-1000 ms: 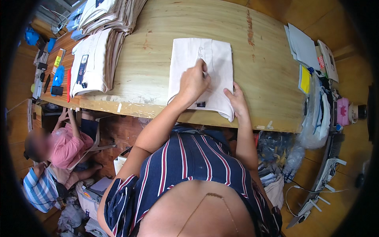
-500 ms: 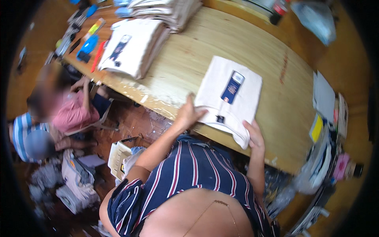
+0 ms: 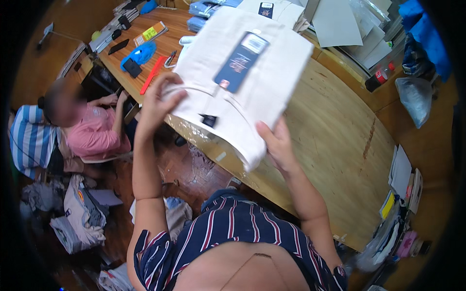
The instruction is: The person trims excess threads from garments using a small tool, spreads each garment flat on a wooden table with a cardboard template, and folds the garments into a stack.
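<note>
A folded off-white shirt is held up over the table, its collar end toward me. A long navy hang tag lies on its front, and a small black label shows inside the neckline. My left hand grips the shirt's left edge near the collar, thumb on top. On the opposite edge, my right hand holds it with the thumb above; the fingers underneath are partly hidden. Behind the held shirt, partly covered by it, is a pile of similar folded shirts.
On the table's left lie a red ruler-like strip, a blue bundle and a calculator. Folded blue garments sit at the back. A person in pink sits at left, near clothes heaped on the floor.
Both hands have lifted the folded shirt off the tabletop and carried it left, toward the piles. It now covers much of the stack area.
</note>
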The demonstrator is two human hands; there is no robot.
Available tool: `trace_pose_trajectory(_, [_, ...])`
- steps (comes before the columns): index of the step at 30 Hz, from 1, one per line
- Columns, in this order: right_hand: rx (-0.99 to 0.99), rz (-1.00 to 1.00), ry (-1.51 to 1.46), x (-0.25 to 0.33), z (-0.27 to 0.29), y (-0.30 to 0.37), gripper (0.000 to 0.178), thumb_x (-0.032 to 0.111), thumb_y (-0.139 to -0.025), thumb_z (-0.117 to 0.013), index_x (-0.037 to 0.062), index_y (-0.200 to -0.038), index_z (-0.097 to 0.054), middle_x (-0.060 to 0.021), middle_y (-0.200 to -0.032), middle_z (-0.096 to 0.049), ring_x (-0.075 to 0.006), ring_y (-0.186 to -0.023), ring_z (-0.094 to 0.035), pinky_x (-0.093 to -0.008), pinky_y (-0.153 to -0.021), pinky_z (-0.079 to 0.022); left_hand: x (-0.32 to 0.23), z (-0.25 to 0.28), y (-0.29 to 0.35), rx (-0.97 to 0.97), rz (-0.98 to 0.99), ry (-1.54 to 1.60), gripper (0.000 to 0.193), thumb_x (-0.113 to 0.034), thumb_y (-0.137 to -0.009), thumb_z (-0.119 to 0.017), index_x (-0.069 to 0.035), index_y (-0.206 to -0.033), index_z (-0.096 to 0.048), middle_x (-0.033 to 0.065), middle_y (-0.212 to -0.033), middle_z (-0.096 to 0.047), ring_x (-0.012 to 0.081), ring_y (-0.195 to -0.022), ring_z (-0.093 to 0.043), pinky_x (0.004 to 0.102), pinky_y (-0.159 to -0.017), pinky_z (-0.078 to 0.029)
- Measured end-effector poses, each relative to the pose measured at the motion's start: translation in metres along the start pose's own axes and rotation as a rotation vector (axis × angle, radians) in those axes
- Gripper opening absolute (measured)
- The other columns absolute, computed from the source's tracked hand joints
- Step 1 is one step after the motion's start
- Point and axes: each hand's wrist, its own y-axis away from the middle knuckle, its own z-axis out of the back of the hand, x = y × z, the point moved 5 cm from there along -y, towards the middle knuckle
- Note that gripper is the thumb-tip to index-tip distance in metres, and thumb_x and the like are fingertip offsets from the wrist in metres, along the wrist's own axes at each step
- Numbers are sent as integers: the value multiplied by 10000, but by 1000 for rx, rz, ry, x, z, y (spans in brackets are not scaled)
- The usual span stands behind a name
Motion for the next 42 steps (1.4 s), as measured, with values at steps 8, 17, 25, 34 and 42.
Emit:
trace_pose_trajectory(8, [-52, -389, 3, -121, -34, -82, 338, 57, -835, -431, 33, -1137, -281, -104, -817, -517, -104, -441, -472, -221, -282, -354, 183, 23, -38, 214, 187, -139, 248, -165, -744, -618, -40, -907, -479, 63, -815, -522, 139, -787, -489, 261, -706, -396])
trace_pose_trajectory(17, [-102, -426, 42, -122, -30, -73, 497, 126, -856, -462, 53, -1249, -166, -114, -784, -553, -128, -441, -510, -214, -323, -390, 95, -43, -117, 38, -256, -832, 491, -433, -817, -439, -157, -1222, -409, 89, -1287, -360, 280, -1231, -251, 485, -985, -152])
trace_pose_trajectory(25, [-301, -277, 213, -58, 65, 53, 546, 132, -880, -421, 142, -1324, -103, -125, -720, -592, -125, -451, -533, -208, -390, -421, 156, -133, -144, 467, -45, -889, 663, -629, -766, -324, -268, -1318, -257, 43, -1389, -197, 288, -1287, -119, 568, -984, -57])
trace_pose_trajectory(34, [-2168, -232, 939, 15, 164, 508, 254, 99, -806, -468, 119, -1058, -503, -119, -654, -583, -258, -632, -587, -364, -581, -433, 177, -149, -174, 634, -451, -1100, 497, -335, -864, -376, -104, -1297, -301, 124, -1348, -245, 264, -1231, -220, 404, -998, -148])
trace_pose_trajectory(42, [-3813, -866, 619, -161, -154, 853, 280, 88, -662, -520, -84, -882, -542, -220, -708, -566, -333, -643, -566, -384, -589, -456, -62, -248, -33, 98, -1104, -494, 481, -261, -865, -441, -42, -1274, -316, 200, -1271, -344, 301, -1125, -381, 366, -926, -315])
